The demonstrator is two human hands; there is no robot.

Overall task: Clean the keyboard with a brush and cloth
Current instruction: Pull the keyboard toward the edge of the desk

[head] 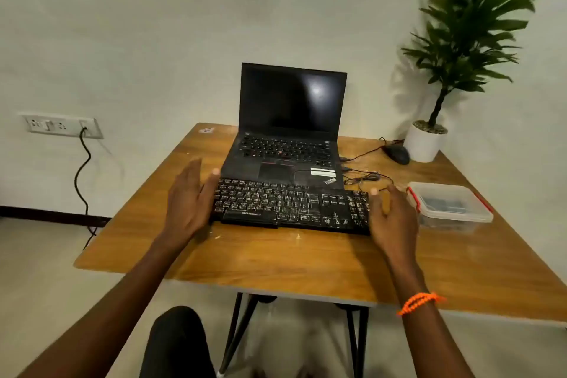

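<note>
A: What could be going wrong here?

B: The keyboard [291, 207] is lying on the table [306, 258], and its far edge is touching the front of the laptop [288, 132] at 12 o'clock. If the hands are pushing it forward, it could be bumping the laptop.

A: Anything else?

B: Thin cables [365, 176] are trailing at 1 o'clock, near the keyboard's far right corner. I think lifting the keyboard could be tugging them, and the mouse [398, 154] could be getting dragged too.

A: What are the hands doing?

B: The left hand [187, 202] is sitting at 9 o'clock of the keyboard, fingers straight, thumb touching the far left corner. The right hand [391, 218] is sitting at 3 o'clock, fingers loose and spread. Neither grip is holding anything.

A: How is the keyboard looking?

B: It is black and flat, with white marks on the keys. It is looking dusty and smudged.

A: Where are the brush and cloth?

B: I am not seeing them. A plastic box [449, 205] is sitting at 3 o'clock, but I cannot tell what is inside.
</note>
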